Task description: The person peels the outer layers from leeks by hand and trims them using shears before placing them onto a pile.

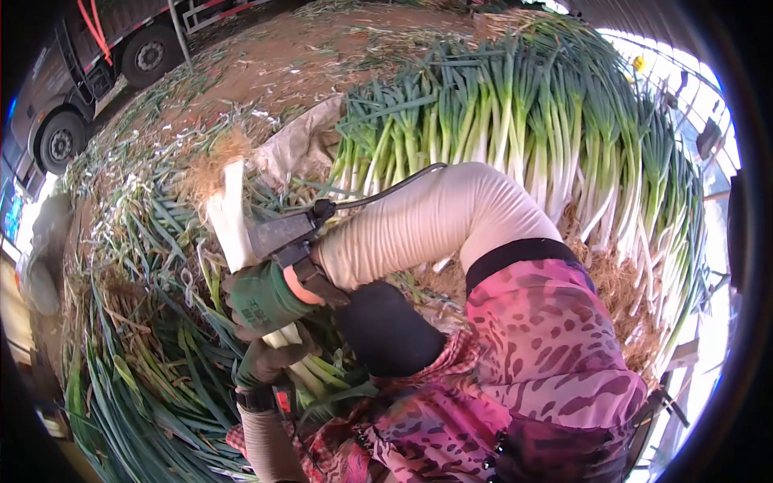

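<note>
My right hand (267, 301), in a green work glove, is wrapped round thick white green onions (233, 213). Their roots (219, 163) point up and away from me. Below it, my left hand (272, 360), gloved too, closes round the same onions, where pale shaft turns to green leaf (318, 374). The two hands are close together in front of my body. A dark box-shaped device (282, 236) is strapped at my right wrist and partly covers the stalks. My fingertips are mostly hidden.
A long row of green onions (515, 121) lies at the upper right, roots toward me. Loose leaves and onions (145, 386) cover the ground at left. A pale sack (302, 141) lies behind my hands. A truck (60, 105) stands at the upper left.
</note>
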Demonstrator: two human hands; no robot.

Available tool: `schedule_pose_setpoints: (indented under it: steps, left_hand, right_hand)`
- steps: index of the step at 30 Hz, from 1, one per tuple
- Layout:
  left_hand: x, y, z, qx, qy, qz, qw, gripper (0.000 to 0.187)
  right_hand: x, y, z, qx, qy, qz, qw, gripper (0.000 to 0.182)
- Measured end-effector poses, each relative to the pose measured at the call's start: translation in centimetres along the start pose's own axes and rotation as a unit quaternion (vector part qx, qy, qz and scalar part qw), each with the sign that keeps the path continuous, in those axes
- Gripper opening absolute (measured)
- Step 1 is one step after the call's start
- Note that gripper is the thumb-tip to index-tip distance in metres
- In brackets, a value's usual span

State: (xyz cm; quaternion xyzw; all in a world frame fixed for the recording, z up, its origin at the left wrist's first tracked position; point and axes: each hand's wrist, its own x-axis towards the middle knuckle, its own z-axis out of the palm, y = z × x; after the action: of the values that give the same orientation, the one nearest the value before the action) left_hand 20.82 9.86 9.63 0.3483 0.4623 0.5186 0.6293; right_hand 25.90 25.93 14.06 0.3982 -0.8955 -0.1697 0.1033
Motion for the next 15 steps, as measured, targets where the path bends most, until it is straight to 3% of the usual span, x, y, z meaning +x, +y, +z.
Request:
schedule_pose_setpoints:
  steps: [3, 7, 8, 11, 13, 15]
  left_hand:
    - [1.9, 0.7, 2.1, 0.143, -0.019, 0.018, 0.989, 0.030]
    - [4.5, 2.9, 6.1, 0.307, -0.084, -0.046, 0.947, 0.035]
    - [5.3, 2.8, 7.3, 0.244, -0.113, -0.056, 0.962, 0.042]
    - [7.9, 1.3, 7.5, 0.398, -0.118, 0.044, 0.909, 0.050]
    - [8.8, 1.0, 7.5, 0.451, -0.099, 0.180, 0.869, 0.054]
    - [10.4, 3.0, 9.8, 0.328, -0.032, 0.166, 0.929, 0.051]
  right_hand:
    - [-5.0, -2.0, -2.4, -0.004, 0.006, 0.033, 0.999, 0.034]
    - [-10.0, -4.2, -5.0, 0.004, -0.024, 0.084, 0.996, 0.033]
    - [-11.2, -4.7, -5.5, 0.007, -0.031, 0.102, 0.994, 0.033]
    - [-14.0, -5.7, -7.1, 0.000, -0.059, 0.162, 0.985, 0.033]
    - [-16.0, -5.6, -8.8, -0.005, -0.072, 0.216, 0.974, 0.032]
    - [-17.3, -4.8, -10.2, -0.021, -0.083, 0.266, 0.960, 0.032]
